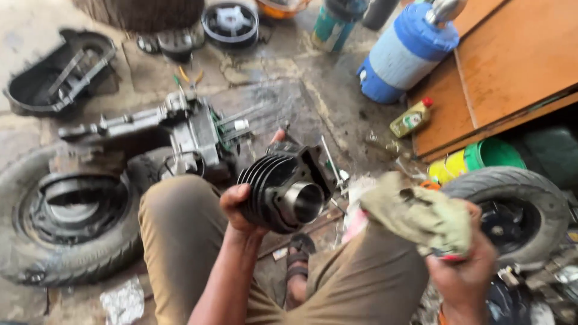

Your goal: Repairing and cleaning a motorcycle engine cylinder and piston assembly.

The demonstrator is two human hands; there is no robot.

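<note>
My left hand [239, 207] grips a black finned engine cylinder [288, 185], its shiny bore facing me, held above my knees. My right hand [463, 265] clutches a dirty greenish rag [421, 213] and something small and red under it that I cannot make out. The two hands are apart, the rag to the right of the cylinder. Beyond the cylinder lies a greasy engine block [192, 135] with studs sticking out, joined to a wheel and tyre [66, 222] on the left.
A second tyre [518, 204] lies at the right. A blue and white jug [406, 51], a small oil bottle [411, 118] and wooden boards [512, 66] are at the back right. A black engine cover [57, 75] sits back left.
</note>
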